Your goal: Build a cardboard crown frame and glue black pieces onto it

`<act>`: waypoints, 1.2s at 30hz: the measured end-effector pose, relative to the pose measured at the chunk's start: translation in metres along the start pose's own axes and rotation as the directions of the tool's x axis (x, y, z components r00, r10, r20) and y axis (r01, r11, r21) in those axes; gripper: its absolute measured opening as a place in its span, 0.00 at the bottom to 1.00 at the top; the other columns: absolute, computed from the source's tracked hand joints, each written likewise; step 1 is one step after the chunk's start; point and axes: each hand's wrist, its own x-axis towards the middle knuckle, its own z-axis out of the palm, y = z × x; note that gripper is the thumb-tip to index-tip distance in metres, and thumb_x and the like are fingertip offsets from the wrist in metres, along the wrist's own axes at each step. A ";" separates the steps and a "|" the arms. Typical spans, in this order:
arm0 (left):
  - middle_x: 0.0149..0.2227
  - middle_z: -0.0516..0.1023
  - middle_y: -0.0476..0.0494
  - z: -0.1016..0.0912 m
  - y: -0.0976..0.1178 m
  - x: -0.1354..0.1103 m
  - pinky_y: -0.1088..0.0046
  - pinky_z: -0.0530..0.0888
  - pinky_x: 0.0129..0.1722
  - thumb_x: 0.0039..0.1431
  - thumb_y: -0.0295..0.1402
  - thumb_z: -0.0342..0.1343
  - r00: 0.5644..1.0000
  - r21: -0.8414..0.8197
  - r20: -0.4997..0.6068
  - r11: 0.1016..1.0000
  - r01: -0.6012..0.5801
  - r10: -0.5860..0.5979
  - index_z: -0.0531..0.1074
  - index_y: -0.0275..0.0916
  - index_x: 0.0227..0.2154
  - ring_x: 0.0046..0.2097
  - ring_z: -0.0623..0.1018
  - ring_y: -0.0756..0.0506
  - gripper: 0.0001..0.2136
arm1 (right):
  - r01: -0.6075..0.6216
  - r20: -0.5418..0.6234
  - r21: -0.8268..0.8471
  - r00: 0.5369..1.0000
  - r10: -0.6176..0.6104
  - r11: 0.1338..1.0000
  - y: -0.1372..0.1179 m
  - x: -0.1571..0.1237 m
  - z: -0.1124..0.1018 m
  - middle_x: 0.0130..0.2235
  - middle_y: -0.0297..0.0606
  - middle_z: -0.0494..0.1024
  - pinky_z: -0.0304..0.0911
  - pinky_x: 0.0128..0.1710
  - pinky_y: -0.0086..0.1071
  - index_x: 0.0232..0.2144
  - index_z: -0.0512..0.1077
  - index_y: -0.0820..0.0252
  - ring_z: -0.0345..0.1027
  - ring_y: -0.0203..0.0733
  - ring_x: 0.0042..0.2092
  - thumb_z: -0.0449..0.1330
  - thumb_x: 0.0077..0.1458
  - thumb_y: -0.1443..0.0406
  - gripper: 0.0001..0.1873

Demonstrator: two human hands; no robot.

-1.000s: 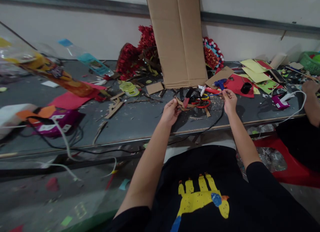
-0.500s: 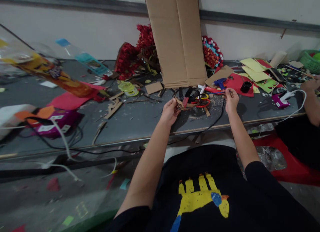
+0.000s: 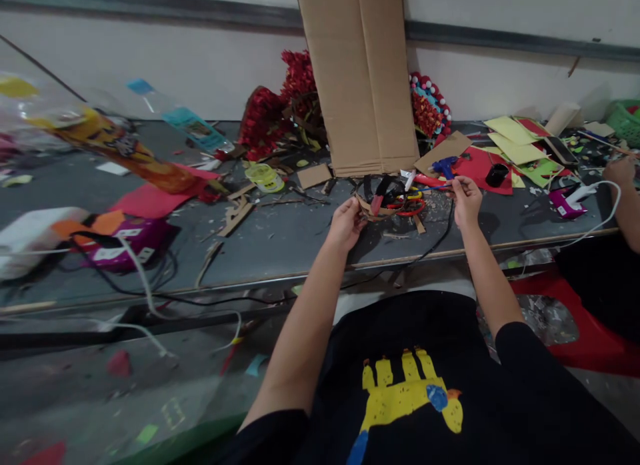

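My left hand (image 3: 347, 223) is closed, thumb and fingers pinching the edge of a brown cardboard band (image 3: 376, 210) that has black and dull red pieces on it. My right hand (image 3: 466, 197) is closed in a pinch on a thin blue strip (image 3: 434, 187) stretching left toward the band. Scissors with red and yellow handles (image 3: 411, 207) lie just behind and beside the band, partly covered. A blue glue gun (image 3: 444, 167) rests behind my right hand, and a black cord (image 3: 443, 231) runs down near that hand to the table edge.
A tall cardboard sheet (image 3: 367, 85) leans on the wall. Leftward are a yellow tub (image 3: 265, 178), an orange bottle (image 3: 135, 155), a blue-capped bottle (image 3: 197, 128) and a purple box (image 3: 133, 245). Rightward lie colored papers (image 3: 515, 148), a black cup (image 3: 497, 175) and another person's arm (image 3: 627, 198).
The whole view has shifted slightly, so things appear a little further right. Both hands keep their pinches and hardly move relative to the table.
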 end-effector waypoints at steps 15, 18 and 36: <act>0.18 0.67 0.54 0.002 0.000 0.001 0.86 0.58 0.15 0.50 0.37 0.63 0.999 -0.032 0.033 0.999 -0.003 0.004 0.68 0.36 0.24 0.18 0.65 0.58 0.12 | 0.342 0.092 -0.238 0.940 -0.329 0.909 -0.054 -0.025 0.018 0.28 0.28 0.78 0.73 0.34 0.29 0.29 0.72 0.54 0.74 0.33 0.30 0.62 0.50 0.53 0.11; 0.18 0.68 0.54 0.002 -0.001 0.001 0.86 0.59 0.15 0.50 0.38 0.63 1.000 -0.019 0.031 1.000 0.006 -0.005 0.68 0.36 0.25 0.18 0.65 0.58 0.12 | 0.351 0.062 -0.239 0.936 -0.347 0.905 -0.053 -0.020 0.011 0.29 0.29 0.78 0.73 0.34 0.30 0.30 0.72 0.54 0.74 0.33 0.31 0.62 0.49 0.52 0.13; 0.18 0.68 0.54 0.000 -0.002 0.002 0.85 0.58 0.15 0.49 0.39 0.63 0.999 0.011 0.033 1.000 -0.006 0.005 0.68 0.36 0.24 0.18 0.66 0.57 0.13 | 0.364 0.011 -0.269 0.927 -0.375 0.892 -0.057 -0.040 0.010 0.29 0.29 0.78 0.72 0.36 0.31 0.30 0.72 0.53 0.74 0.34 0.31 0.61 0.51 0.54 0.10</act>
